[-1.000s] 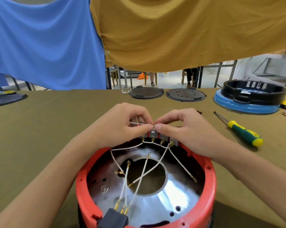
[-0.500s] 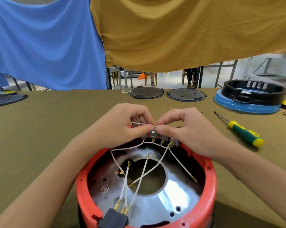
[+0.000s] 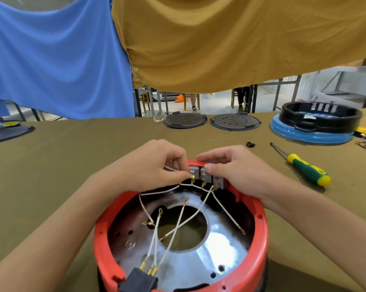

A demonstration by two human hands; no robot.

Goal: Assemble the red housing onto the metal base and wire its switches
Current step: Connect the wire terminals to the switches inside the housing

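Big olive-covered table (image 3: 51, 165) with a blue cloth (image 3: 51, 55) and a mustard cloth (image 3: 230, 43) hanging behind it. Near centre sits the red housing (image 3: 260, 234), open side up, ringed around the shiny metal base (image 3: 215, 256), which has a round hole in the middle. Far right there's a black ring (image 3: 321, 116) stacked on a blue disc (image 3: 310, 135), and two dark round plates (image 3: 185, 120) lie at the far edge, with another one at far left.

Left hand (image 3: 152, 165) is curled at the far rim of the housing, thumb and forefinger pinching a white wire (image 3: 173, 169) by its brass terminal, right at the leftmost of the grey switches (image 3: 205, 175). Right hand (image 3: 237, 169) is curled over the same rim, thumb tip pressing the top of the middle switch, fingers wrapped over the outside.

More white wires run from the switches down across the base to a black plug (image 3: 139, 281) at the near edge. A green and yellow screwdriver (image 3: 304, 168) lies on the table to the right, plus a small black bit (image 3: 250, 144) just beyond the right hand.
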